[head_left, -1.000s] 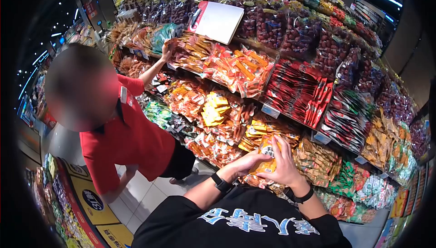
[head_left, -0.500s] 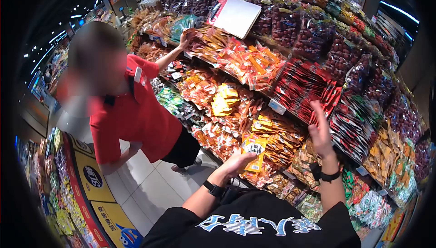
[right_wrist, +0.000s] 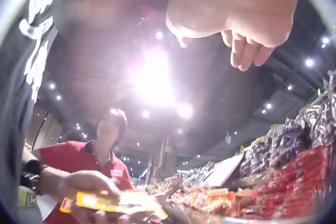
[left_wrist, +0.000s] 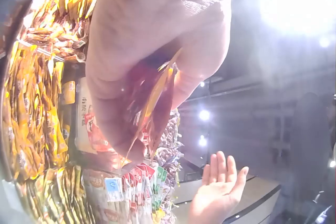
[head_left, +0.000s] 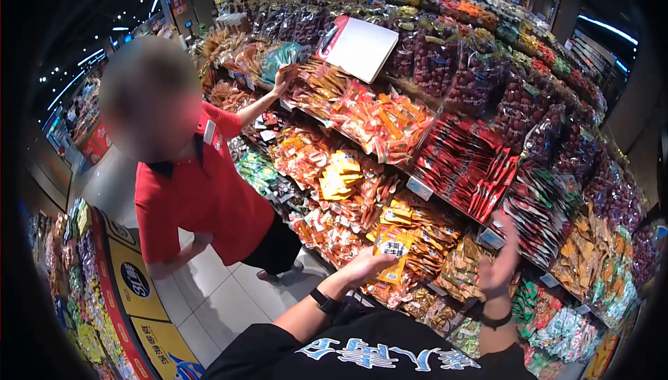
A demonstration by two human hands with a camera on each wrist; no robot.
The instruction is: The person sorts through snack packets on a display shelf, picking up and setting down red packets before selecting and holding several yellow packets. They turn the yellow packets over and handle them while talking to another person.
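In the head view my left hand (head_left: 363, 268) pinches a yellow packet (head_left: 394, 255) with dark print, the thumb over its near edge. The left wrist view shows that hand (left_wrist: 157, 35) from close by, with the packet (left_wrist: 153, 106) edge-on between thumb and fingers. My right hand (head_left: 499, 258) is raised to the right, apart from the packet, holding nothing, its fingers extended. It also appears in the left wrist view, palm and fingers (left_wrist: 218, 187) spread upward, and at the top of the right wrist view (right_wrist: 236, 14).
A person in a red shirt (head_left: 202, 192) stands at the left, one hand on the shelf. A white clipboard (head_left: 362, 49) lies on the upper goods. Red packets (head_left: 466, 164) and bagged snacks (head_left: 386, 122) fill the tiered display. Yellow-panelled shelving (head_left: 133, 279) stands lower left.
My right hand has let go of the packet and moved away to the right, then lowered slightly. My left hand keeps the packet. The camera view has shifted.
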